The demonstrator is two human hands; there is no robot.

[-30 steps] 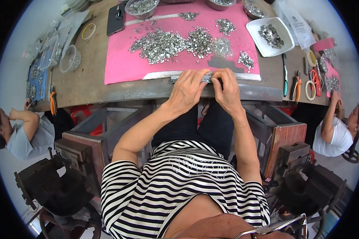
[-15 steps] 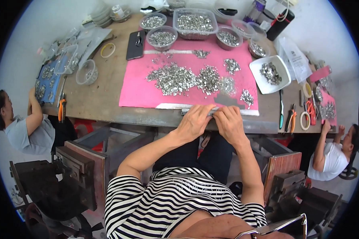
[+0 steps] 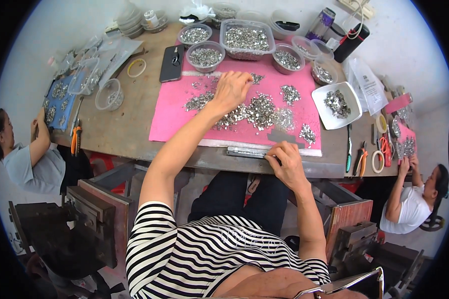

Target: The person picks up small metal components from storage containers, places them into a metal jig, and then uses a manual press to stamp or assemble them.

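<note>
One slim metal bar (image 3: 244,151) lies along the near edge of the tabletop (image 3: 134,109), where we see the right hand (image 3: 288,162) pinching its right end; a moment ago both hands were on it. The left hand (image 3: 231,91) has since crossed to the far side of the pink mat (image 3: 172,119), fingers bent close together beside a small metal pile (image 3: 258,78); we cannot tell whether it pinches anything. That leaves, we judge, a single hand steadying the bar. On the mat we count six heaps of shiny pieces (image 3: 262,110), that pile included, the largest partly hidden by the forearm. Around them we count one phone (image 3: 170,72), one white tray (image 3: 319,102), one large rectangular tub (image 3: 247,55), two orange-handled pliers (image 3: 76,140) and two co-workers (image 3: 32,164).
</note>
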